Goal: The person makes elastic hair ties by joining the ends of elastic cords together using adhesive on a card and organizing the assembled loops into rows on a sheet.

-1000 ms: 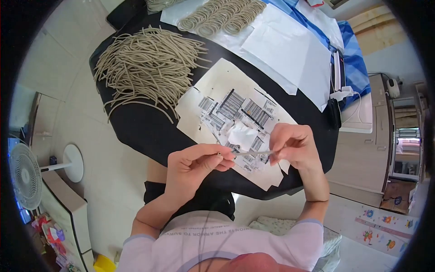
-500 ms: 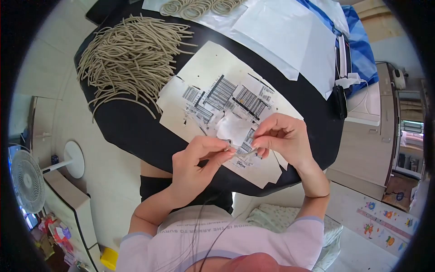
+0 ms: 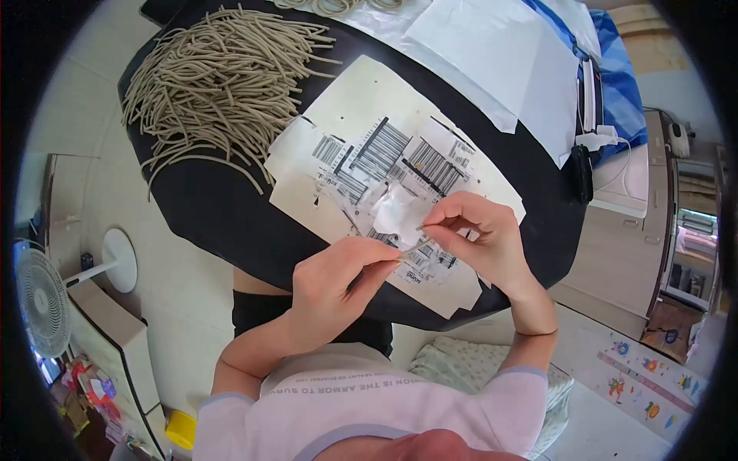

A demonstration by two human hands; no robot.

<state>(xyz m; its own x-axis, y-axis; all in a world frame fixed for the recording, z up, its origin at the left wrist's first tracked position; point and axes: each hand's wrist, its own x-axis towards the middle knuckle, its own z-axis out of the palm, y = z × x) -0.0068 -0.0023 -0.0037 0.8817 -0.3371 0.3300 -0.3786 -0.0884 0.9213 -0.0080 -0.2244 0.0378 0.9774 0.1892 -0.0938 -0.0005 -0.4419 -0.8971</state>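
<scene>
One short piece of beige cord (image 3: 416, 247) runs between the two hands in the head view, above the near part of a cream cardboard sheet (image 3: 354, 92). The left hand (image 3: 346, 280) pinches it at the lower left, thumb and forefinger brought narrowly together on it. The right hand (image 3: 480, 242) stands at the other side, its thumb and forefinger also pressed close on the cord; its exact ends are too small to make out at the fingertips.

Just beyond the fingers, a crumpled white scrap (image 3: 401, 211) lies on the cardboard, among several black-and-white barcode labels (image 3: 380, 147). The cardboard lies slantwise on a black tabletop (image 3: 223, 215). A big heap of cords (image 3: 219, 84) in the same beige covers the table's far left, some of its lower strands lying near the cardboard's left edge. At the top edge of the view a few beige rings (image 3: 338, 6) show, cut off by the frame, and to their right lie white sheets (image 3: 477, 54). Blue plastic (image 3: 621, 73) hangs at the far right, near a white plug (image 3: 601, 138) with a cable. A white fan (image 3: 42, 303) stands at the left, well apart from the hands.
</scene>
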